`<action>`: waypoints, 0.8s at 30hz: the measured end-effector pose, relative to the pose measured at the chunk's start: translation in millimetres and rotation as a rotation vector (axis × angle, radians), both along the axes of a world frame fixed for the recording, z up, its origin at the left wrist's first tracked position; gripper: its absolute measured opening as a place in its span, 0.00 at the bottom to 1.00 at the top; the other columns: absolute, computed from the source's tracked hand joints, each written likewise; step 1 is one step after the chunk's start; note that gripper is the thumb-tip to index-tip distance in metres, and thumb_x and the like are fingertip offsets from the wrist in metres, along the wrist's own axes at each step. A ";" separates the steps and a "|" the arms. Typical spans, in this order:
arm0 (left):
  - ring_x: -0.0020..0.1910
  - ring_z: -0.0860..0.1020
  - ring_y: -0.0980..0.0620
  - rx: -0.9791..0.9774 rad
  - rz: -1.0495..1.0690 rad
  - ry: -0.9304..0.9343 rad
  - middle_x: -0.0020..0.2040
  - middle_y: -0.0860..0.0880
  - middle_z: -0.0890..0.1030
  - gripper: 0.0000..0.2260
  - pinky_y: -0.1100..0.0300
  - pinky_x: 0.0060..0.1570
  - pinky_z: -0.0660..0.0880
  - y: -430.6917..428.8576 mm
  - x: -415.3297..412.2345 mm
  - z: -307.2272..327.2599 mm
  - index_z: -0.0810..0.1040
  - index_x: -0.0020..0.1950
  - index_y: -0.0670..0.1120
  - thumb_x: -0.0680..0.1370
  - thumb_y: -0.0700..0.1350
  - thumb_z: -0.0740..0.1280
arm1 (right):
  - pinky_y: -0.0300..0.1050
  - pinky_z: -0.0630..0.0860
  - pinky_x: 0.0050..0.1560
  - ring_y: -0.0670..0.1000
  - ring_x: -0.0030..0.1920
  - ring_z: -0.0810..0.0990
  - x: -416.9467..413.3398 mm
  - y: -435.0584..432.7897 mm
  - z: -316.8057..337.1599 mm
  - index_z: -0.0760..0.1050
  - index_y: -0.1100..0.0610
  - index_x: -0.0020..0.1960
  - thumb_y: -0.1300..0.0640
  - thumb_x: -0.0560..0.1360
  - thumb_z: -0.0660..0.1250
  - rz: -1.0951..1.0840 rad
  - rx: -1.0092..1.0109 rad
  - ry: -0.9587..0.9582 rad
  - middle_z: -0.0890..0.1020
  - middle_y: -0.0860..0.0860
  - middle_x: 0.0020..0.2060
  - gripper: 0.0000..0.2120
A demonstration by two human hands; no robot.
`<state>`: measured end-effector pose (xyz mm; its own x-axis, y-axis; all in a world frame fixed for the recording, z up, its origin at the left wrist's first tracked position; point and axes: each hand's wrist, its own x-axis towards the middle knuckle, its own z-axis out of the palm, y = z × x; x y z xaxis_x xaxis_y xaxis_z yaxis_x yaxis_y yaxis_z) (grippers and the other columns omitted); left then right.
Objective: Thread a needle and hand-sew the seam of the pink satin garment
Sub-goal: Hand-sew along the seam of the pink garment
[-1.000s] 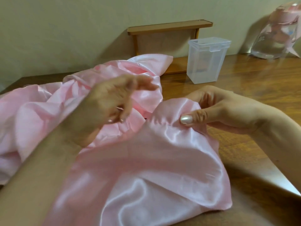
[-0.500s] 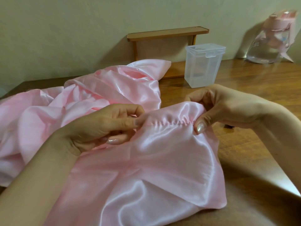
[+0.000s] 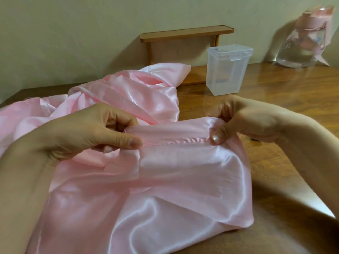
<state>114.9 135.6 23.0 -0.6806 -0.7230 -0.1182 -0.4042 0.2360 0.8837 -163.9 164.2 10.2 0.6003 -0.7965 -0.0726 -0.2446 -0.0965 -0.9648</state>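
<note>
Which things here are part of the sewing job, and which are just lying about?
In use: pink garment, its seam, left hand and right hand pinching the seam's ends.
Lying about: clear plastic box, wooden shelf, water bottle.

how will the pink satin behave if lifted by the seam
Probably floppy: the pink satin drapes in soft folds below the left hand and right hand. Likely slippery, given its glossy sheen. Seems light, since fingertip pinches hold the seam stretched.

We can read no text anywhere. We see faint white marks on the clear bottle (image 3: 300, 52) at the far right corner of the desk (image 3: 286, 83), too blurred to read.
</note>
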 end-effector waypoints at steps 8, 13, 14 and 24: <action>0.17 0.66 0.62 0.018 -0.012 -0.020 0.20 0.50 0.71 0.14 0.73 0.18 0.59 7.5 -4.6 2.3 0.81 0.29 0.50 0.54 0.56 0.79 | 0.37 0.78 0.37 0.47 0.36 0.83 -5.0 -0.1 3.0 0.84 0.52 0.34 0.67 0.65 0.68 0.074 0.046 0.021 0.84 0.49 0.33 0.12; 0.18 0.64 0.61 -0.026 0.043 -0.034 0.21 0.51 0.70 0.07 0.72 0.18 0.60 18.7 -21.8 0.3 0.82 0.28 0.51 0.62 0.44 0.79 | 0.37 0.78 0.39 0.48 0.38 0.84 -2.0 2.6 4.6 0.84 0.55 0.39 0.66 0.66 0.69 0.048 0.036 -0.017 0.85 0.52 0.36 0.08; 0.18 0.64 0.61 -0.031 0.049 -0.032 0.20 0.51 0.70 0.06 0.72 0.19 0.60 19.3 -23.8 0.2 0.82 0.27 0.51 0.61 0.43 0.76 | 0.37 0.78 0.38 0.48 0.37 0.84 -1.3 3.4 4.8 0.84 0.55 0.38 0.65 0.66 0.69 0.041 0.027 -0.018 0.85 0.52 0.36 0.08; 0.18 0.64 0.62 -0.044 -0.010 -0.015 0.22 0.55 0.72 0.04 0.74 0.20 0.60 10.8 -8.0 3.1 0.83 0.31 0.55 0.59 0.50 0.76 | 0.43 0.82 0.39 0.53 0.38 0.84 6.0 -0.3 -5.9 0.83 0.62 0.40 0.61 0.60 0.70 -0.173 -0.029 0.173 0.85 0.58 0.38 0.10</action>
